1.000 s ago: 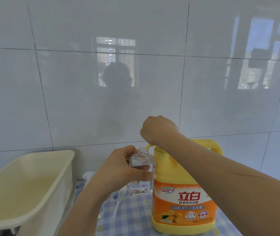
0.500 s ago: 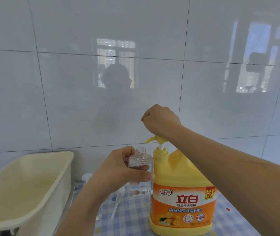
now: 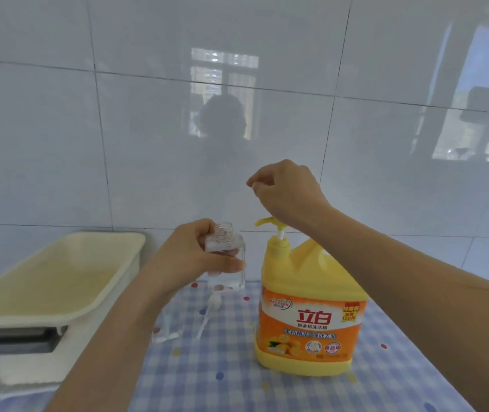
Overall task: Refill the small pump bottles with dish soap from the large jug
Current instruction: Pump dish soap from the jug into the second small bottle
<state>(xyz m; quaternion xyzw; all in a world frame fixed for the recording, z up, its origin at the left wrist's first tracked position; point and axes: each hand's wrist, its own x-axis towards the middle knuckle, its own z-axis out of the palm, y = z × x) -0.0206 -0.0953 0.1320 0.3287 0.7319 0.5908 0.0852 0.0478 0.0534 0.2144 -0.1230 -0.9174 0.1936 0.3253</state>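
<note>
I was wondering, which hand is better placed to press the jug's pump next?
The right: the right hand is just above the pump head on the jug, holding nothing, while the left hand grips the open small bottle beside it.

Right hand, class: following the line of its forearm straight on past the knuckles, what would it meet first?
Probably the tiled wall. The right hand, over the jug's pump head, points up and left, passing above the small bottle in the left hand; depth is unclear.
</note>
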